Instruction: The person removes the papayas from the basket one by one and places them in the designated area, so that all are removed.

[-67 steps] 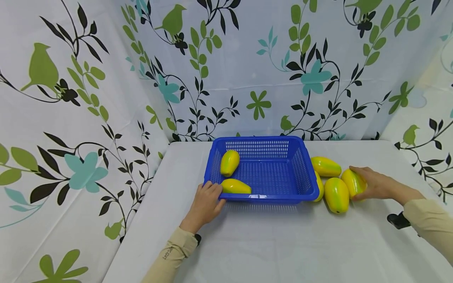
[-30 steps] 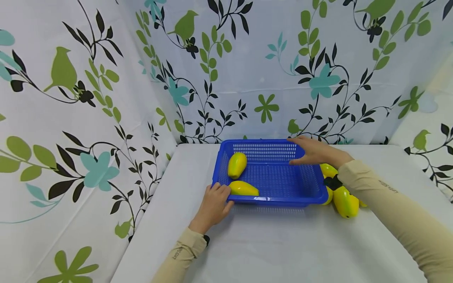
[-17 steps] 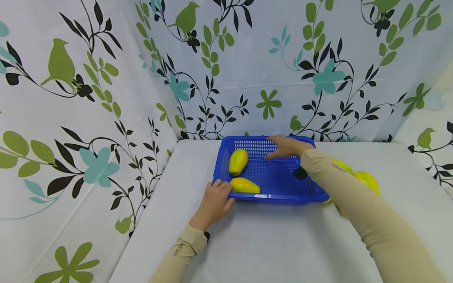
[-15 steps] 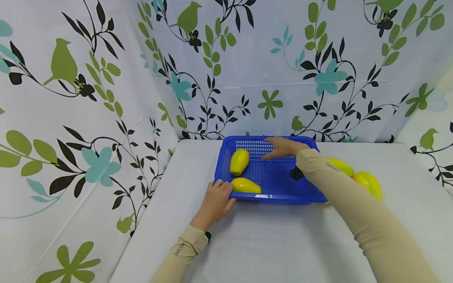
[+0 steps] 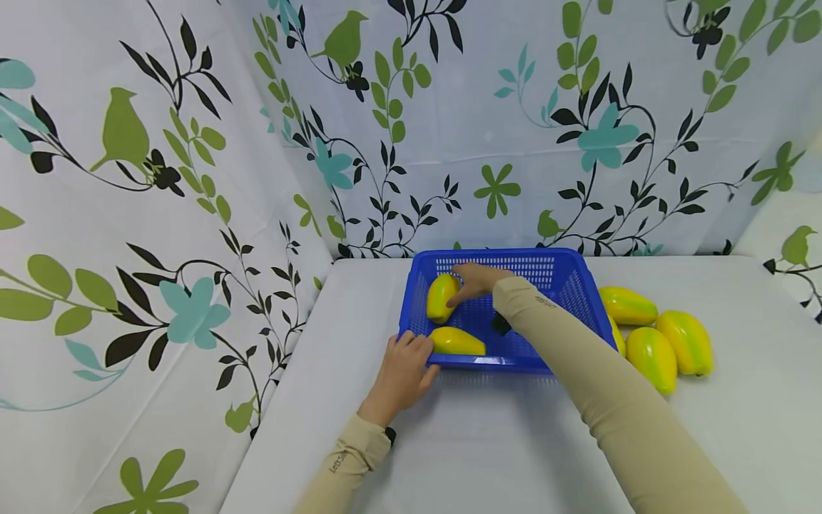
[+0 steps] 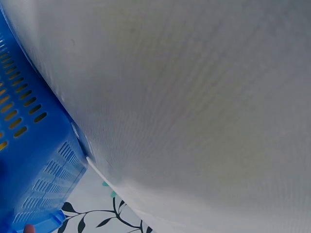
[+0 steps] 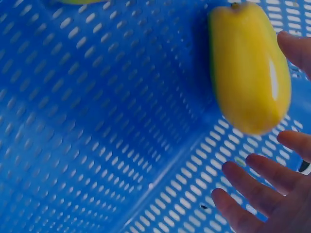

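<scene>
A blue slotted plastic basket [image 5: 514,252] stands on the white table. Inside, at its left end, a yellow papaya [image 5: 439,303] with a green tinge lies toward the back, and a second papaya [image 5: 457,341] lies along the front wall. My left hand [image 5: 401,377] grips the rim at the front left corner; in the left wrist view the basket wall [image 6: 29,160] shows, with one fingertip. Over the basket, my right hand [image 5: 478,278] reaches to the rear papaya. In the right wrist view its spread fingers [image 7: 262,187] and thumb stand around that papaya [image 7: 248,68], with gaps between.
Just right of the basket several more papayas lie on the table: one at the back [image 5: 628,305], one in front [image 5: 651,357], one at the far right [image 5: 686,343], another partly hidden by the basket. A printed curtain [image 5: 411,128] hangs behind the table.
My right hand has left the papaya on the right and moved left across the basket, without any fruit, to the rear papaya. My left hand keeps its grip on the rim.
</scene>
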The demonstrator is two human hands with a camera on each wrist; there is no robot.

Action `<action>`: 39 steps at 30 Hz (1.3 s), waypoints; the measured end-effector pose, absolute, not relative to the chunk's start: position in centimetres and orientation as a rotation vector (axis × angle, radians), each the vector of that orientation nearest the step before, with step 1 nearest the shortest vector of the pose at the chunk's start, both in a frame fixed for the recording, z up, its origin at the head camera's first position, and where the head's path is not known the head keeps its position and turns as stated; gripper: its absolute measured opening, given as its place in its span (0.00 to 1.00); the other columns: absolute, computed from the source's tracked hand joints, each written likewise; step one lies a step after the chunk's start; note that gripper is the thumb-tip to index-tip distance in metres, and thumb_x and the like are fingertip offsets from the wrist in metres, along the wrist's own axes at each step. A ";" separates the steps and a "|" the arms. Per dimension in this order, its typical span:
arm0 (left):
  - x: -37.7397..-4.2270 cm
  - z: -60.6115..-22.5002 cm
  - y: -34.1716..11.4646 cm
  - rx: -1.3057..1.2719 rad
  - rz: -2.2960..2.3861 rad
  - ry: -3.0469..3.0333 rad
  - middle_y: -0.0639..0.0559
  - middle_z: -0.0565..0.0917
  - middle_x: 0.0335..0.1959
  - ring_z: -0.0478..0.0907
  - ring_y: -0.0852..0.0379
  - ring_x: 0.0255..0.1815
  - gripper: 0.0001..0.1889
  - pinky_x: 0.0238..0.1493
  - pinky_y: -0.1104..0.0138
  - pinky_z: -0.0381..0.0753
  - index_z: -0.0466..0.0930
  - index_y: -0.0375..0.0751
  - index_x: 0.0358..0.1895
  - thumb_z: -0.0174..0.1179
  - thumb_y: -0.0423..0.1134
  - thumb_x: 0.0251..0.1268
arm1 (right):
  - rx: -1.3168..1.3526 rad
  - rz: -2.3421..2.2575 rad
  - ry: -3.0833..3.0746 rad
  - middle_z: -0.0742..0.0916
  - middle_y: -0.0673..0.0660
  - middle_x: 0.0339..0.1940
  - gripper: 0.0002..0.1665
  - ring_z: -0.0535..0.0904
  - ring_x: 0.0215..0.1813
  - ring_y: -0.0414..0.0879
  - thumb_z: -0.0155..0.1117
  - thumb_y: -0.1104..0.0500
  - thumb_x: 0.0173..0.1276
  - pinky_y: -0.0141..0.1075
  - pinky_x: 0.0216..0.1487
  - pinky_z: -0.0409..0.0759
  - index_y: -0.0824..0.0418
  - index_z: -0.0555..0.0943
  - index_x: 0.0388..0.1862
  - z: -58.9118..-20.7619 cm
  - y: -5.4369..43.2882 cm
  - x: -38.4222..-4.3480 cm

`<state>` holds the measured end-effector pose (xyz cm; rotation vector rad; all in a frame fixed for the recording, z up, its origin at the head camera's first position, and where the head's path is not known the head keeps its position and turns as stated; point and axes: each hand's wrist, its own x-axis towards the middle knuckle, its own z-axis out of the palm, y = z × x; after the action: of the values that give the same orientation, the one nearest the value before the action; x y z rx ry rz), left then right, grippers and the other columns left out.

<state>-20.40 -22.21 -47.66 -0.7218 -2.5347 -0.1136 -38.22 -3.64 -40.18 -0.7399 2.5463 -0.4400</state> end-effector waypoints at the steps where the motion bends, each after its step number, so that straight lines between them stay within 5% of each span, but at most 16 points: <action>1: -20.4 -47.7 -22.2 -0.720 -0.110 -2.539 0.52 0.78 0.32 0.70 0.52 0.38 0.12 0.43 0.55 0.71 0.74 0.42 0.39 0.65 0.44 0.61 | -0.736 -0.444 2.545 0.68 0.66 0.73 0.54 0.63 0.73 0.60 0.68 0.41 0.62 0.53 0.72 0.57 0.65 0.56 0.77 -40.4 -4.0 -38.2; 5: -20.2 -47.6 -22.3 -0.719 -0.110 -2.567 0.52 0.77 0.31 0.69 0.53 0.38 0.11 0.43 0.56 0.70 0.74 0.42 0.39 0.63 0.45 0.63 | -0.755 -0.451 2.555 0.77 0.64 0.63 0.53 0.73 0.62 0.57 0.70 0.42 0.59 0.50 0.68 0.65 0.66 0.59 0.74 -41.0 -4.9 -38.0; 12: -20.3 -47.4 -22.2 -0.709 -0.085 -2.594 0.51 0.77 0.33 0.69 0.52 0.38 0.12 0.43 0.57 0.70 0.74 0.42 0.41 0.62 0.46 0.65 | -0.715 -0.483 2.546 0.79 0.60 0.51 0.54 0.74 0.51 0.53 0.73 0.42 0.57 0.48 0.61 0.71 0.62 0.58 0.73 -42.0 -5.8 -38.0; 20: -20.4 -47.3 -22.0 -0.711 -0.079 -2.566 0.52 0.77 0.31 0.70 0.52 0.38 0.11 0.44 0.56 0.71 0.74 0.42 0.40 0.61 0.45 0.64 | -0.667 -0.414 2.589 0.70 0.66 0.68 0.62 0.72 0.57 0.57 0.73 0.40 0.55 0.56 0.65 0.68 0.57 0.49 0.79 -42.0 -6.1 -37.1; 39: -20.2 -48.1 -22.1 -0.710 -0.178 -2.483 0.50 0.78 0.31 0.71 0.50 0.36 0.11 0.43 0.52 0.72 0.74 0.41 0.37 0.65 0.41 0.56 | -0.929 -0.271 2.686 0.73 0.65 0.64 0.65 0.75 0.53 0.55 0.76 0.40 0.51 0.54 0.58 0.75 0.59 0.52 0.79 -38.1 -1.1 -35.7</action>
<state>-20.21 -22.13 -48.05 -0.7098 -2.4834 -0.1783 -35.69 -1.06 -38.13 -0.9287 2.6857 -0.2710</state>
